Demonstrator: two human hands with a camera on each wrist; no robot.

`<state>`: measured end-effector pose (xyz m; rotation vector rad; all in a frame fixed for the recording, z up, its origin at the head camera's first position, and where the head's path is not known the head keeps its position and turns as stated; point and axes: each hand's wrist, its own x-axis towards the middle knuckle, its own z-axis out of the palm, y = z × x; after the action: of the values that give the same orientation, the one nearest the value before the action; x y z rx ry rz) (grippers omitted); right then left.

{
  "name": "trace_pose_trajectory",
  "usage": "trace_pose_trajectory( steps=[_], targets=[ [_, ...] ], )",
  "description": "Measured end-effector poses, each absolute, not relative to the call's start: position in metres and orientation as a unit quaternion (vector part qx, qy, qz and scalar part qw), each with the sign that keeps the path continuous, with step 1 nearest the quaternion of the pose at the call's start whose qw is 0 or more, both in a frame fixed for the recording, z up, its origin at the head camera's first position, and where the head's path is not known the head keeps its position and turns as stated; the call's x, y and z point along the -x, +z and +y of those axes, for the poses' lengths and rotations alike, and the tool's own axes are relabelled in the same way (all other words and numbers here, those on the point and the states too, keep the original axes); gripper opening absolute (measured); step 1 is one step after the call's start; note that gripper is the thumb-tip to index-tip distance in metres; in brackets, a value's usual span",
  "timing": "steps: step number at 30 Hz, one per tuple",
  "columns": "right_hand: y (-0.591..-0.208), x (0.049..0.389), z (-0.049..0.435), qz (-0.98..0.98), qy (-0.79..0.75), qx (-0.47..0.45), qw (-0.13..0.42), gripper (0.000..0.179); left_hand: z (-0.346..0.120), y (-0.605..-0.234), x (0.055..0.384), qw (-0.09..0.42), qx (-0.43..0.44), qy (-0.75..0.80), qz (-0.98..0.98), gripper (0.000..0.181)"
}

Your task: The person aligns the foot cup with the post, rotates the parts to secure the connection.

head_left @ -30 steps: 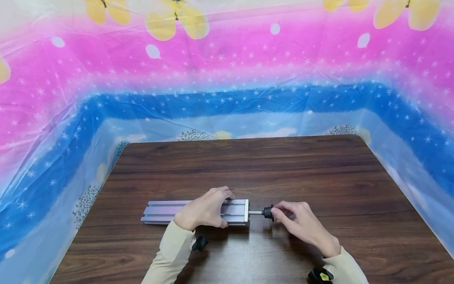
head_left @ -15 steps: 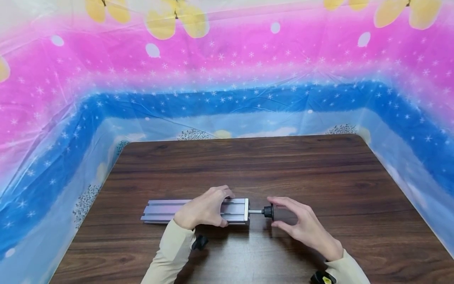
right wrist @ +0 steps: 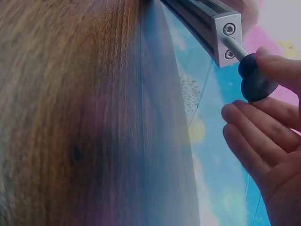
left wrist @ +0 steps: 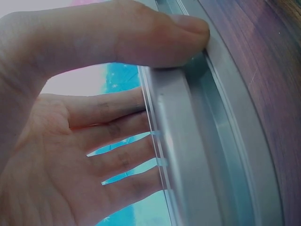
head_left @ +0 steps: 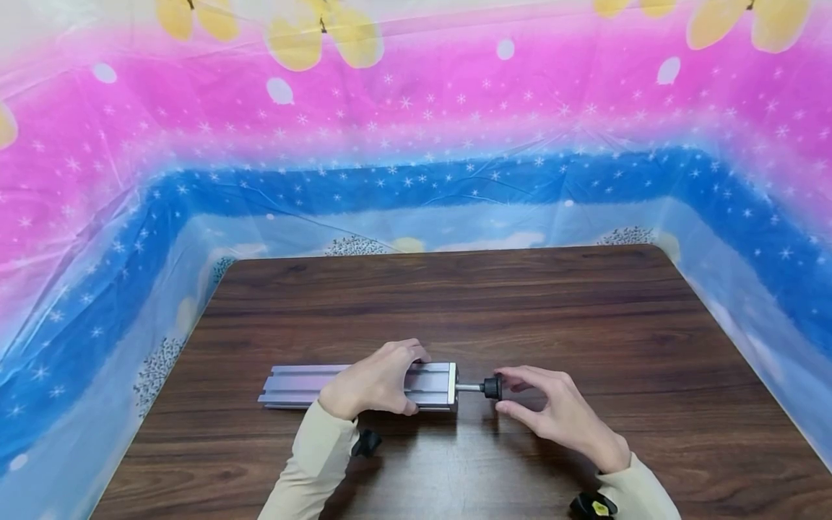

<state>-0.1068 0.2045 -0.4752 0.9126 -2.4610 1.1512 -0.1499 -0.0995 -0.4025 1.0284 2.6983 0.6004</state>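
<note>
A silver aluminium profile (head_left: 305,386) with lengthwise slots lies on the wooden table. My left hand (head_left: 373,379) spans it from above, thumb on the near side and fingers on the far side. In the left wrist view the thumb (left wrist: 164,42) presses along the slotted edge. From the end plate (right wrist: 228,42), with its socket screws, sticks out a threaded stem (right wrist: 235,47) carrying a black levelling foot (right wrist: 258,84). My right hand (head_left: 552,404) holds the foot's round base between thumb and fingers; its other fingers (right wrist: 254,127) extend below the foot.
The brown wood-grain table (head_left: 442,303) runs back to a pink and blue printed cloth (head_left: 416,144) hung round its sides. A black wrist strap piece (head_left: 367,443) shows at the left sleeve, another (head_left: 593,505) at the right.
My right hand let go of the levelling foot, spread round it, and has now closed in on its base again. The left hand and the profile stay where they were.
</note>
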Motion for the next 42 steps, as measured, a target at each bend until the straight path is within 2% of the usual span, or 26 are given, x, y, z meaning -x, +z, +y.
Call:
trace_pose_trajectory(
  steps=[9, 15, 18, 23, 25, 30, 42],
  targets=[
    [-0.4744, 0.1079, 0.1991, -0.861, 0.418, -0.275, 0.093, 0.010, -0.1009, -0.4034, 0.1490, 0.094, -0.348, 0.210, 0.909, 0.062],
    [-0.4756, 0.1086, 0.1982, -0.868, 0.415, -0.260, 0.077, 0.015, -0.1014, -0.4038, 0.1487, 0.098, -0.345, 0.210, 0.909, 0.062],
    [-0.4748, 0.1075, 0.1988, -0.867, 0.412, -0.264, 0.089, 0.008, -0.1011, -0.4033, 0.1488, 0.099, -0.344, 0.209, 0.910, 0.062],
    [-0.4731, 0.1051, 0.2005, -0.846, 0.415, -0.306, 0.135, 0.058, -0.1003, -0.4025, 0.1488, 0.096, -0.344, 0.208, 0.911, 0.062],
    [-0.4725, 0.1045, 0.2007, -0.835, 0.421, -0.325, 0.144, 0.068, -0.1004, -0.4026, 0.1487, 0.093, -0.345, 0.208, 0.911, 0.062],
    [-0.4718, 0.1046, 0.1992, -0.824, 0.425, -0.343, 0.149, 0.062, -0.1011, -0.4029, 0.1490, 0.090, -0.345, 0.208, 0.911, 0.062],
    [-0.4734, 0.1049, 0.2016, -0.844, 0.397, -0.325, 0.155, 0.047, -0.1012, -0.4027, 0.1490, 0.094, -0.346, 0.210, 0.910, 0.062]
  ],
)
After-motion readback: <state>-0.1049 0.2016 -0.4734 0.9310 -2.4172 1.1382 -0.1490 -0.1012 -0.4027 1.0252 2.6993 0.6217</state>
